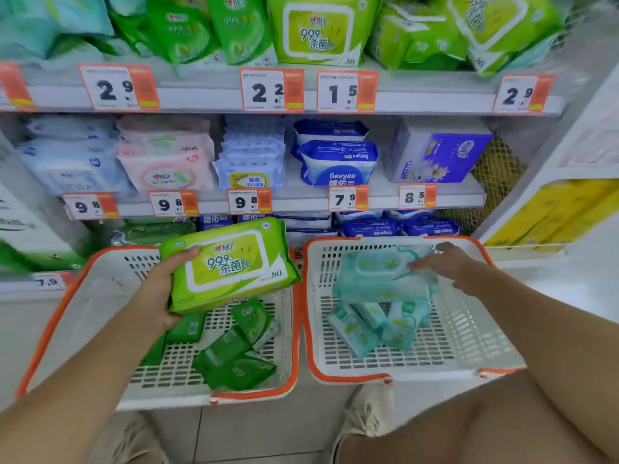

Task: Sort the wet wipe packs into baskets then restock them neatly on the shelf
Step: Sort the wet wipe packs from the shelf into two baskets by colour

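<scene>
My left hand (160,289) grips a large green wet wipe pack (231,262) by its left end, above the left basket (80,296). Several small green packs (234,349) lie in that basket. In the right basket (469,336), my right hand (442,262) rests with straight fingers on a large teal pack (378,279). That pack lies on top of several smaller teal packs (368,326).
Shelves behind the baskets hold green packs (318,31) on top, blue, pink and white packs (167,162) in the middle, and blue packs (368,226) below. Price tags line the shelf edges. My knee (502,423) and shoes are below on the tiled floor.
</scene>
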A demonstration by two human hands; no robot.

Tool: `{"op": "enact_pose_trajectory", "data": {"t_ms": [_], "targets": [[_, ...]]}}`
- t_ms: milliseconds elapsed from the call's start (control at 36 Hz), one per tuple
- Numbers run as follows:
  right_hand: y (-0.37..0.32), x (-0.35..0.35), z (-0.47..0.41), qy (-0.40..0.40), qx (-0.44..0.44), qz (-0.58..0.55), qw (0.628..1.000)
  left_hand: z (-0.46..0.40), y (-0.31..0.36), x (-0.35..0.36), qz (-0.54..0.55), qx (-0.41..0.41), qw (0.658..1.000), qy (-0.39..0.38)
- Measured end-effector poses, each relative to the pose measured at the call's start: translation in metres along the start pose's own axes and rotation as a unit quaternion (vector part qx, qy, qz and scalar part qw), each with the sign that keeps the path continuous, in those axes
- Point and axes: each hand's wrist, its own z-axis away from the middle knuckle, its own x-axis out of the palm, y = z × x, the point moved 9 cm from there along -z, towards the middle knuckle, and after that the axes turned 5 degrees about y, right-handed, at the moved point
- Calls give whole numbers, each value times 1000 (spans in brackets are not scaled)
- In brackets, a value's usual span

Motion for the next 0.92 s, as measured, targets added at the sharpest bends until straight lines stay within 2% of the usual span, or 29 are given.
{"op": "enact_pose_trajectory", "data": {"t_ms": [28,83,167,222,278,389,472,528,583,639,694,722,778,806,861,917], "targets": [[-5,0,-3,27,-20,63,997,-1,-3,0,-1,-6,1000,-3],[-31,22,13,-3,-62,99,993,-1,-8,-2,-6,-14,1000,-2],[-66,103,63,-218,-75,-16,973,0,-16,-8,-21,-34,999,7],[-83,164,103,-367,-60,-88,924,2,-22,-14,-28,-52,998,19],[-91,220,133,-443,-46,-120,887,3,-29,-23,-36,-73,996,29],[-78,299,138,-401,28,-187,896,0,-39,-57,-103,-114,987,52],[-64,335,141,-416,55,-166,892,-5,-50,-92,-173,-150,970,75],[-61,346,145,-435,47,-143,888,-12,-51,-118,-203,-144,960,126],[-64,347,151,-452,34,-98,886,-20,-36,-140,-247,-94,941,209],[-79,338,156,-436,-38,15,899,-22,-4,-133,-314,-24,915,251],[-112,317,162,-391,-135,102,905,-22,32,-96,-311,43,921,231],[-134,302,166,-367,-182,110,906,-20,49,-70,-301,70,929,204],[-185,253,164,-307,-263,41,914,-16,84,-6,-292,124,941,121],[-212,217,160,-252,-302,-13,919,-10,102,30,-288,155,942,74],[-254,124,150,-101,-370,-117,916,10,135,103,-280,209,937,-13],[-273,28,141,53,-396,-191,897,33,164,176,-280,249,923,-86]]}}
